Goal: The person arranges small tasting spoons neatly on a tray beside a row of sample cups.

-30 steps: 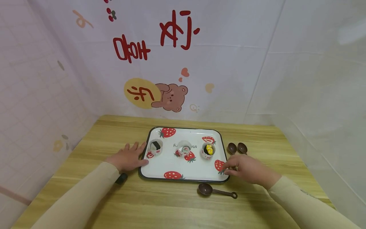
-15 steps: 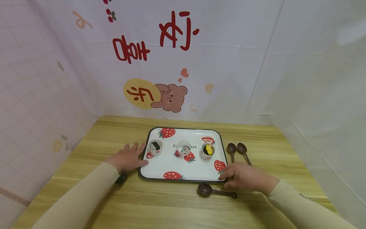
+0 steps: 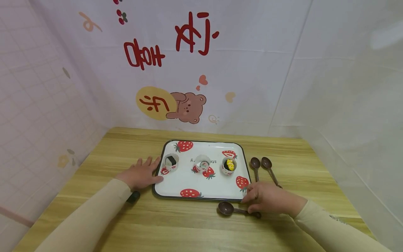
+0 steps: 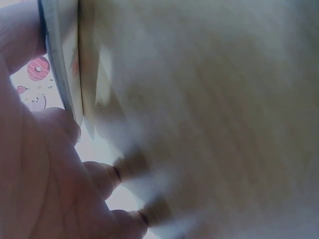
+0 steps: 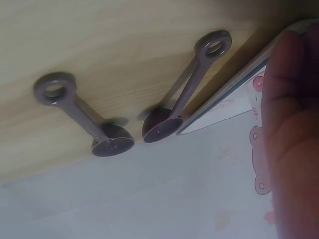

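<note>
A white tray (image 3: 176,183) with a dark rim and printed strawberries lies on the table. My left hand (image 3: 140,174) rests at its left edge, fingers spread and thumb over the rim. In the left wrist view the tray's edge (image 4: 62,64) runs beside the palm. My right hand (image 3: 270,197) is at the tray's near right corner, fingertips by the rim. Its thumb is over or beside the handle of a brown measuring spoon (image 3: 226,208); contact is unclear. Three paper cups stand on the tray: one with a rice-ball-like piece (image 3: 171,160), a middle cup (image 3: 202,163), and one with a yellow-topped piece (image 3: 230,165).
Two more brown measuring spoons, a left one (image 3: 255,163) and a right one (image 3: 267,163), lie right of the tray. A small dark object (image 3: 133,196) sits under the left wrist. A printed cloth (image 3: 252,70) hangs behind the wooden table (image 3: 176,224).
My right hand has moved down along the tray's right side to its near corner, uncovering the two spoons there. The left hand has stayed in place.
</note>
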The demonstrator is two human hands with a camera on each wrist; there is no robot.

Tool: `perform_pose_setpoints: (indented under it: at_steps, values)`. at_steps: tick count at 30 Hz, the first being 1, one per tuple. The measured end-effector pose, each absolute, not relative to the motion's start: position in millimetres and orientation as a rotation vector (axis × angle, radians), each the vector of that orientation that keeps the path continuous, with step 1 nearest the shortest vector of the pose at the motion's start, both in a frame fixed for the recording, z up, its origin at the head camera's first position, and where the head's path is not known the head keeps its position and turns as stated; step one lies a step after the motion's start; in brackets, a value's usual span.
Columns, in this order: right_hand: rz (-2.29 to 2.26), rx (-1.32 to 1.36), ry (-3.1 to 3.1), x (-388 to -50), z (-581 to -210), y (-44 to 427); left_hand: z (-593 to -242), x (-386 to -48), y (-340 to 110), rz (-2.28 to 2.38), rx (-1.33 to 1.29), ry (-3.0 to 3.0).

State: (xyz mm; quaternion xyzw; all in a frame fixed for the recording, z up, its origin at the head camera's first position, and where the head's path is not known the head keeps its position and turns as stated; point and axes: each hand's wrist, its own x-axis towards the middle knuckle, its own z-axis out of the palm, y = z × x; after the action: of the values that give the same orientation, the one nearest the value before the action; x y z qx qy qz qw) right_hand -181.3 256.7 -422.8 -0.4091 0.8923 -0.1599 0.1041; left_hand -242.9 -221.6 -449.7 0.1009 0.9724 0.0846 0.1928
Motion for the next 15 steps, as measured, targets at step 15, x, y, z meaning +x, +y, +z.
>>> perform_pose_setpoints:
  at_steps: [15]
  values:
    - [-0.476,-1.222,2.573,-178.9,-428.2,255.1,-446.1,-241.1,-219.8,0.233,0.283,2.728]
